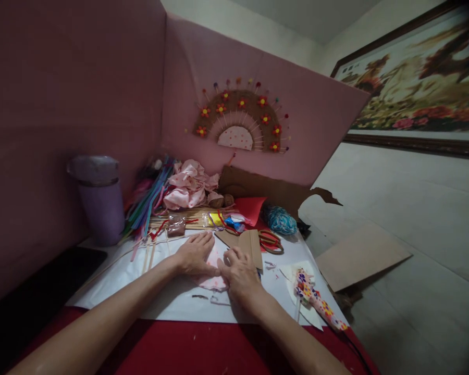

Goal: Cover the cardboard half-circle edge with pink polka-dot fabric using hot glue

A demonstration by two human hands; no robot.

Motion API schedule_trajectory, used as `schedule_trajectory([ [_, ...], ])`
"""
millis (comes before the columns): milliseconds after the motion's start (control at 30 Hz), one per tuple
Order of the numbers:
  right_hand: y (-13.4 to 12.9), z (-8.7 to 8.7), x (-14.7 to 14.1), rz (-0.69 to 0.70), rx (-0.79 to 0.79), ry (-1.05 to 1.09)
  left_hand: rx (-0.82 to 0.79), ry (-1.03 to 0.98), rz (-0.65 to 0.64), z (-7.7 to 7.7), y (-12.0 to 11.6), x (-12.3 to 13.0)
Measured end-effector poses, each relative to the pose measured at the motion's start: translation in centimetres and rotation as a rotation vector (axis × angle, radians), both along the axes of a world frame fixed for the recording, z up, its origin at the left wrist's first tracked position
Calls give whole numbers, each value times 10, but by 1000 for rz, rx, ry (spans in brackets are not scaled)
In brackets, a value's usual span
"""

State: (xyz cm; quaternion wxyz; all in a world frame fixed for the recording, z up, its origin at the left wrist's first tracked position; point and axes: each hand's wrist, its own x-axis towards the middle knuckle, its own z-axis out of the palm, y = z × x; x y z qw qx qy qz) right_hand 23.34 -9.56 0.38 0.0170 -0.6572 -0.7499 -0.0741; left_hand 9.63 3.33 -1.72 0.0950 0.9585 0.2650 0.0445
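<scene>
A pink patterned piece of cloth lies on the white sheet in front of me. My left hand rests flat on its left side, fingers stretched out. At its right edge is my right hand, with the fingers curled together; what they hold, if anything, is too small to tell. Folded brown cardboard lies just behind my right hand. Beside the cardboard are scissors with dark handles.
A purple bin stands at the left, near colourful pipe cleaners. Crumpled pink cloth and blue yarn lie at the back. A flower-patterned glue gun is at the right. A decorated fan hangs on the pink board.
</scene>
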Motion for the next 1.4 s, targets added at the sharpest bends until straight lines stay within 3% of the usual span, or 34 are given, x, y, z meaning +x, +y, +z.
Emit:
schedule_trajectory([
  [200, -17, -7, -2, -44, 37, 65, -9, -48, 3, 1, -2, -3],
  [333, -19, -2, -6, -52, 19, 51, 50, -233, 14, 5, -8, -7],
  [433, -20, 1, -9, -56, 3, 34, 139, -360, -101, 7, -16, -7],
  [567, -20, -1, -9, -55, -8, 21, 161, -312, -296, 0, -19, -5],
  [767, -20, -4, -6, -43, 14, 34, 181, -286, -232, -10, 1, 0],
  [1167, -20, -3, -2, -41, 5, 46, 174, -269, -118, -11, 32, 11],
  [1400, -18, -5, -2, -29, 48, 35, 191, -335, -107, -2, 14, 6],
])
